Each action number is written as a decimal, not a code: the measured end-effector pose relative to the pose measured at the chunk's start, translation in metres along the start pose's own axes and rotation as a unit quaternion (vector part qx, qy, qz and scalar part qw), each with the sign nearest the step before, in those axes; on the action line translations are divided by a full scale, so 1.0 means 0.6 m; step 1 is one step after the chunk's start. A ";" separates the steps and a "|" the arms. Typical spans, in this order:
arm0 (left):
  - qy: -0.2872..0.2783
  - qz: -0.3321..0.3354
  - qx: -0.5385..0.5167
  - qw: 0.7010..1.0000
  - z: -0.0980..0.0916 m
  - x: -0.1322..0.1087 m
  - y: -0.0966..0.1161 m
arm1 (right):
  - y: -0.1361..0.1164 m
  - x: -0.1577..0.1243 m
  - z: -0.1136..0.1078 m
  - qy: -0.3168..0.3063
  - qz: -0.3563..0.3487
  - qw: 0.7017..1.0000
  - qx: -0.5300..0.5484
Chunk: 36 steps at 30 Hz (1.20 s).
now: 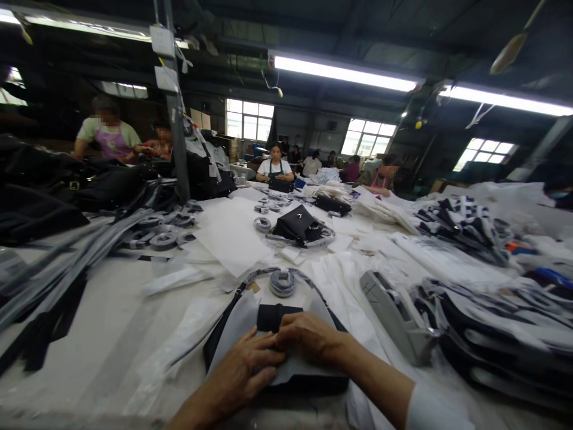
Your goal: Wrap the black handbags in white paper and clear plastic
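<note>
A black handbag [320, 384] lies on the table in front of me, its handle arching away from me. A whitish sheet [239, 319] covers much of its face, and a black flap or strip [268, 316] shows above it. My left hand [244, 365] rests on the sheet with fingers stretched out flat. My right hand [308, 335] touches it at the fingertips, its fingers bent and pressed together over the flap's lower edge. Whatever the right fingers pinch is hidden. Inside the handle's arch sits a wrapped strap coil [282, 283].
A grey tape dispenser [398, 316] stands to the right, beside stacked black bag parts [496, 346]. Long wrapped straps [67, 286] lie at left. Farther off are another black handbag [298, 226], white paper sheets [233, 233] and a metal post [176, 119]. A co-worker [275, 167] sits across the table.
</note>
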State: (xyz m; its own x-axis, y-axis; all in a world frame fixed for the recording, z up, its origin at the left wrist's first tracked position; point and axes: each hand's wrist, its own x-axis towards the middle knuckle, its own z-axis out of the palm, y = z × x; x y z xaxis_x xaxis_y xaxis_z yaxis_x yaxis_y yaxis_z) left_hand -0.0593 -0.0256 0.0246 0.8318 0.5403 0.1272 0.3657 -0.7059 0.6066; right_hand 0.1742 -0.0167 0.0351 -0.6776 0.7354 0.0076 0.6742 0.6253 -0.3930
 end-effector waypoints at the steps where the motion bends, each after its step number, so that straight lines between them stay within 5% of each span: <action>1: 0.004 -0.001 -0.002 1.000 0.001 0.000 -0.002 | 0.000 0.001 0.000 -0.005 -0.005 1.000 -0.010; 5: 0.027 0.018 0.018 0.999 0.007 -0.001 -0.012 | -0.008 0.013 0.002 -0.021 0.013 0.998 -0.059; 10: 0.072 0.062 0.081 0.992 0.019 -0.004 -0.035 | -0.042 0.027 0.023 0.002 0.138 0.984 -0.112; 14: 0.085 0.078 0.110 0.987 0.017 0.006 -0.032 | -0.057 0.016 0.063 0.076 0.211 0.967 -0.122; 18: 0.163 0.016 0.155 0.974 0.032 0.032 -0.027 | -0.051 0.000 0.090 0.166 0.222 0.957 -0.083; 21: 0.196 0.035 0.191 0.961 0.070 0.046 -0.047 | -0.053 -0.003 0.072 0.171 0.224 0.958 -0.042; 25: 0.194 0.064 0.207 0.957 0.110 0.042 -0.078 | -0.054 -0.006 0.014 0.067 0.208 0.975 0.044; 30: 0.172 0.102 0.267 0.943 0.105 0.038 -0.077 | -0.014 -0.020 -0.004 0.115 0.247 0.961 -0.057; 36: 0.189 0.118 0.319 0.921 0.100 0.043 -0.078 | 0.038 -0.040 0.010 0.088 0.287 0.950 -0.084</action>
State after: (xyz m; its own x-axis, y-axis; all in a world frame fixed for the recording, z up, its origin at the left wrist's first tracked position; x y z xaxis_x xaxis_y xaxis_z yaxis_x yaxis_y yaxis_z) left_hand -0.0301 -0.0063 -0.0474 0.7587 0.3733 0.5338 0.4650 -0.8843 -0.0425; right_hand 0.2038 -0.0218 0.0204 -0.1356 0.9907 -0.0048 0.9650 0.1310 -0.2271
